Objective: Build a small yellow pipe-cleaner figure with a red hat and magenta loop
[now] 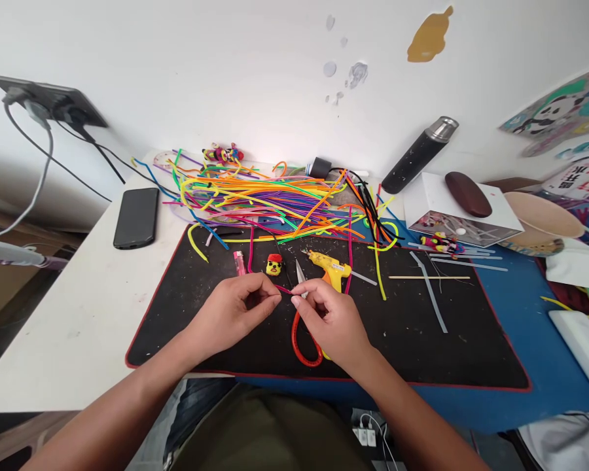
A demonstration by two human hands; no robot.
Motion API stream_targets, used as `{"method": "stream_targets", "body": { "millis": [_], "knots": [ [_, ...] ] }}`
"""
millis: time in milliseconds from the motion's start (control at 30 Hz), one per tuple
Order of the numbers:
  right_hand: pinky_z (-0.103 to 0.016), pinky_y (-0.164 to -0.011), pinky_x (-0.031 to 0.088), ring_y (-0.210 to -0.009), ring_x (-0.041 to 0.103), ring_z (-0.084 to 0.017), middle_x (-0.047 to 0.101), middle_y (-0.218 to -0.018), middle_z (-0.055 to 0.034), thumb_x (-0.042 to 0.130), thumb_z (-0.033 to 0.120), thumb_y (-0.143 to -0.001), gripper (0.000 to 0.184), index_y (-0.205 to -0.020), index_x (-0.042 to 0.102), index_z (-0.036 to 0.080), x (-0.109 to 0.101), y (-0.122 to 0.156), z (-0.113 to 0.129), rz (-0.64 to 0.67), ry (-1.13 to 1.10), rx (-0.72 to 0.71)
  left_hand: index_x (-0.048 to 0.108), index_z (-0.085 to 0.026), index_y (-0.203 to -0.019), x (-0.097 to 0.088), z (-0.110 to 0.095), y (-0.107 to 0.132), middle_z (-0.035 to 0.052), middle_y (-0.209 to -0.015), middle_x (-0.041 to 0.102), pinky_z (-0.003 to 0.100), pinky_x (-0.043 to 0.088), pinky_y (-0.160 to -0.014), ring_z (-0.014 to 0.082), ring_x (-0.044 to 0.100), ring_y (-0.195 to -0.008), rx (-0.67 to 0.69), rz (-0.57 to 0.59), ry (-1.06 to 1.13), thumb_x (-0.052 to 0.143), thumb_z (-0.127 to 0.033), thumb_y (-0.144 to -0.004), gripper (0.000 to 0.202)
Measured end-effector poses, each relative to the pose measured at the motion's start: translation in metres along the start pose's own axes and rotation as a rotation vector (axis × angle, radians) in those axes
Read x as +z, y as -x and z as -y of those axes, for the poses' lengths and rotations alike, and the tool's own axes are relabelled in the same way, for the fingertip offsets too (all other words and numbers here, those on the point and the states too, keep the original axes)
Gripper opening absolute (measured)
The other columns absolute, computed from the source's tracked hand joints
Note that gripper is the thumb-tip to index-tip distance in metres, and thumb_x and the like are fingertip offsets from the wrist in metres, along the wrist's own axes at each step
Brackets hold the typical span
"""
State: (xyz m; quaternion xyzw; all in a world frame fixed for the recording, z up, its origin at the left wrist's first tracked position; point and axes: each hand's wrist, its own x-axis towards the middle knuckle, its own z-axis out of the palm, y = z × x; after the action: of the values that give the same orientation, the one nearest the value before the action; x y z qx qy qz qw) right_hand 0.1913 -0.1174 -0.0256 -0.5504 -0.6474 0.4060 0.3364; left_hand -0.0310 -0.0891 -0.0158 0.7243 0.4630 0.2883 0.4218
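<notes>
My left hand [238,304] and my right hand [334,320] meet over the black mat, thumb and forefinger pinched on each. A short magenta pipe cleaner [285,289] runs between the two pinches. Just beyond the fingers sits a small yellow figure head [273,265] with a red top. Scissors with red handles [295,347] lie partly under my right hand, their blades pointing away. To the right of them rests a yellow glue gun [330,267]. A pink lighter [239,263] is beyond my left hand.
Many coloured pipe cleaners [269,203] are heaped along the wall. A phone [136,218] lies at left. A black flask [419,156] leans by a white box [464,203] at right. Glue sticks [434,301] and a thin wooden stick [422,277] lie on the mat [412,353].
</notes>
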Motion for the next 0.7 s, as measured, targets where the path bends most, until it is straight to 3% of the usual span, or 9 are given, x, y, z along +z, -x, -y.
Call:
{"method": "stream_targets", "body": {
  "millis": [233, 400, 500, 700],
  "knots": [
    [-0.027, -0.053, 0.032, -0.054, 0.048, -0.013, 0.048, -0.060, 0.0070, 0.060, 0.033, -0.103, 0.016, -0.095, 0.069, 0.022, -0.0012, 0.0004, 0.0004, 0.012, -0.020, 0.016, 0.076, -0.021, -0.091, -0.0014, -0.0007, -0.0020, 0.0003, -0.086, 0.080, 0.023, 0.052, -0.073, 0.0158, 0.070, -0.078, -0.018, 0.067, 0.073, 0.066, -0.035, -0.102, 0.021],
    [-0.026, -0.053, 0.033, -0.054, 0.047, -0.012, 0.049, -0.060, 0.0070, 0.060, 0.034, -0.104, 0.018, -0.094, 0.069, 0.022, -0.0022, 0.0006, 0.0021, 0.016, -0.051, 0.016, 0.076, -0.019, -0.088, -0.0024, -0.0006, -0.0041, -0.0004, -0.076, 0.075, 0.022, 0.052, -0.068, 0.0139, 0.067, -0.070, -0.072, 0.123, 0.221, 0.068, -0.036, -0.100, 0.022],
    [-0.026, -0.054, 0.033, -0.054, 0.049, -0.012, 0.051, -0.061, 0.0066, 0.060, 0.034, -0.104, 0.017, -0.095, 0.069, 0.022, -0.0026, 0.0010, 0.0014, 0.017, -0.056, 0.012, 0.079, -0.019, -0.091, -0.0020, 0.0017, -0.0039, 0.0021, -0.080, 0.078, 0.023, 0.056, -0.069, 0.0151, 0.069, -0.071, -0.117, 0.129, 0.295, 0.070, -0.037, -0.099, 0.022],
    [-0.026, -0.053, 0.033, -0.054, 0.048, -0.012, 0.048, -0.060, 0.0067, 0.061, 0.034, -0.103, 0.017, -0.096, 0.070, 0.022, -0.0032, 0.0017, -0.0020, 0.008, -0.053, 0.030, 0.081, -0.021, -0.101, -0.0040, 0.0059, -0.0020, 0.0037, -0.095, 0.083, 0.027, 0.059, -0.079, 0.0192, 0.075, -0.085, -0.091, 0.068, 0.143, 0.070, -0.037, -0.099, 0.019]
  ]
}}
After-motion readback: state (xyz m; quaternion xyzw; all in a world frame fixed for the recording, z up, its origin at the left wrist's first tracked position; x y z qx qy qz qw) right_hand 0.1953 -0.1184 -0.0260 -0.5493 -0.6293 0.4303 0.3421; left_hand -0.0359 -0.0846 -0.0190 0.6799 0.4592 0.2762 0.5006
